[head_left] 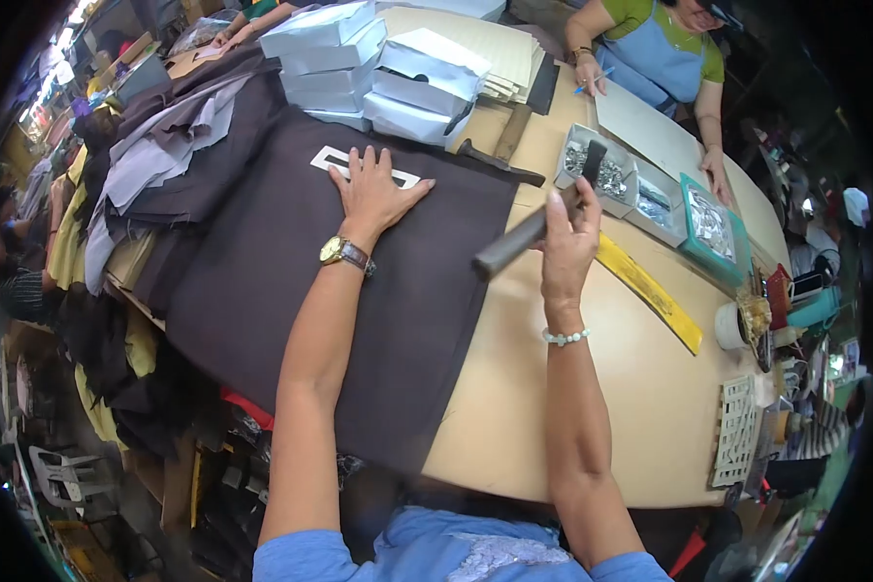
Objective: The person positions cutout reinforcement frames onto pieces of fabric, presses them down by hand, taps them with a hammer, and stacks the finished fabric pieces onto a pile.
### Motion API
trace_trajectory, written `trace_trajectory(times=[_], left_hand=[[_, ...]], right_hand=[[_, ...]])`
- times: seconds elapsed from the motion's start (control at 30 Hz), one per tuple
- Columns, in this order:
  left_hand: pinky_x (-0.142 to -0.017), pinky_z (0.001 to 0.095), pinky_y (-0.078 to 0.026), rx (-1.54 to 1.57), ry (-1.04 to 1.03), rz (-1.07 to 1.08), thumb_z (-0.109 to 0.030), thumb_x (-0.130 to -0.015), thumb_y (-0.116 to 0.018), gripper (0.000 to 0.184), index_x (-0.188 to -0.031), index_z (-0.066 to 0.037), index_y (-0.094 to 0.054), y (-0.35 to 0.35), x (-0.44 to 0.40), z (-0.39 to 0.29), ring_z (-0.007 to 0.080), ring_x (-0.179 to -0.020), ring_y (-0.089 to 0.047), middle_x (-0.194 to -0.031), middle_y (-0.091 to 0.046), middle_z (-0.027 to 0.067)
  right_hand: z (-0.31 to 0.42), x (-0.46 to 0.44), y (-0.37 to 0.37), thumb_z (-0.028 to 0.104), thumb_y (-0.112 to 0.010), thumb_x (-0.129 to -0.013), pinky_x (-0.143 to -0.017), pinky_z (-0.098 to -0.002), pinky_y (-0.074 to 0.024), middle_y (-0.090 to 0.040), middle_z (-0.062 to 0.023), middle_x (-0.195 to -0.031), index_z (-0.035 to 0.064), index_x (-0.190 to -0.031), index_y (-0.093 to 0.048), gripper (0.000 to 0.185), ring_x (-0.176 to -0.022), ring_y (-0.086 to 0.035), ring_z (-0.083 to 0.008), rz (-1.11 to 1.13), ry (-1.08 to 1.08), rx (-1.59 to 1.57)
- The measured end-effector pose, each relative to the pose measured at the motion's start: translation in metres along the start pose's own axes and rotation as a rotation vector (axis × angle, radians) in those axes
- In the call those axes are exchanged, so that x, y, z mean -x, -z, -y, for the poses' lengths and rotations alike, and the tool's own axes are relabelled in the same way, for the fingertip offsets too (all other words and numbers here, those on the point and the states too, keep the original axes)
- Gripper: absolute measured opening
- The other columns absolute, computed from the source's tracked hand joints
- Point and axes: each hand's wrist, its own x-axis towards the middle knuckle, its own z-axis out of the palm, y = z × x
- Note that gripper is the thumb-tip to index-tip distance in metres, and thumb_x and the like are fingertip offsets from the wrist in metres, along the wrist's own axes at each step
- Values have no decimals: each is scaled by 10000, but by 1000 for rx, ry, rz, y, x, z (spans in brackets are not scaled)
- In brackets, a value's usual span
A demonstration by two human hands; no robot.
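Note:
My left hand (373,194) lies spread on a white slotted template (407,178), which rests on dark cloth (417,272) on the table. The hand covers the template's middle. My right hand (569,242) is raised over the pale tabletop with its fingers around a dark tool (514,244), like a hammer or mallet, whose thick end points left. Beyond the hands, a second dark tool (500,163) lies across the cloth's right edge, beside a wooden-handled one (512,134).
White boxes (325,44) stand stacked at the back. On the right are small boxes of metal parts (606,175), a green tray (713,228), a yellow strip (650,291) and a white rack (734,432). Another person (650,48) works across the table. Cloth (170,145) is heaped left.

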Motion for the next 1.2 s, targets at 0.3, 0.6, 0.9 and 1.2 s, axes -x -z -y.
trace_trajectory(times=[0.3, 0.6, 0.9, 1.2], left_hand=[[-966, 606, -265, -144, -158, -189, -703, -775, -490, 793, -1250, -69, -544, -11, -1, 10, 287, -1274, -419, -1342, -496, 130], [-961, 708, -255, -481, -155, 103, -425, -977, -306, 437, -1387, -300, -389, -17, -16, 22, 376, -1349, -270, -1477, -321, 86], [-940, 719, -279, -567, -244, 79, -394, -979, -321, 428, -1398, -318, -359, -35, -35, 46, 381, -1342, -280, -1490, -297, 77], [-969, 697, -252, -471, -312, -415, -455, -955, -410, 627, -1476, -172, -205, -24, -35, 36, 320, -1352, -288, -1494, -283, 87]], right_hand=[[-3, 32, -45, 291, -645, -761, -741, -413, -499, -600, -192, -961, 74, -1243, -519, 543, -838, -593, -323, 280, 336, 526], [8, 61, 6, 509, -496, -889, -684, -463, -509, -627, -246, -921, 1, -1359, -343, 709, -781, -635, -384, 548, 2, 798], [65, 208, 321, 194, -657, -754, -909, -447, -443, -602, -202, -1056, -17, -1060, -589, 378, -990, -569, -358, -154, 303, 1372], [23, 346, 506, 446, -421, -937, -1049, -590, -246, -280, -174, -1476, 113, -1425, -322, 599, -1351, -278, -362, -730, -802, 1670]])
